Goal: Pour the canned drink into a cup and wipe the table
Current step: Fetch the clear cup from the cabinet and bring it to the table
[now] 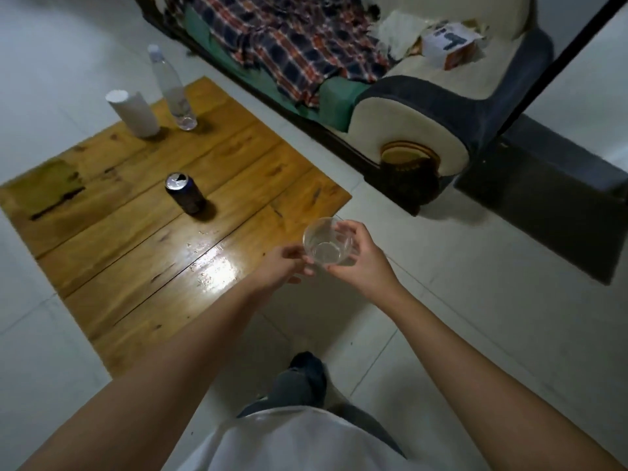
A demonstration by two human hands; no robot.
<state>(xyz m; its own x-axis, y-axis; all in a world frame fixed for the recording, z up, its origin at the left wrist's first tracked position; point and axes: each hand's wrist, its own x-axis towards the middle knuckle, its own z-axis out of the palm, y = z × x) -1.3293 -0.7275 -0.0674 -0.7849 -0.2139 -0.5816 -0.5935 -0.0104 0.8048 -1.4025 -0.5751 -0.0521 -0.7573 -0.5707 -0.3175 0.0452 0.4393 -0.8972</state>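
A clear plastic cup (324,241) is held above the near right corner of the low wooden table (136,232). My right hand (360,263) grips it from the right side and below. My left hand (283,265) touches its left wall with the fingertips. The cup looks empty. A dark drink can (185,193) stands upright in the middle of the table, its top opened, well left of and beyond both hands. A white paper roll (134,112) stands at the table's far edge.
A clear water bottle (173,88) stands next to the paper roll. A sofa (407,107) with a plaid blanket and a small box runs along the right. A wet shine (217,266) lies on the table near my left hand. My foot (302,379) is on the tiled floor.
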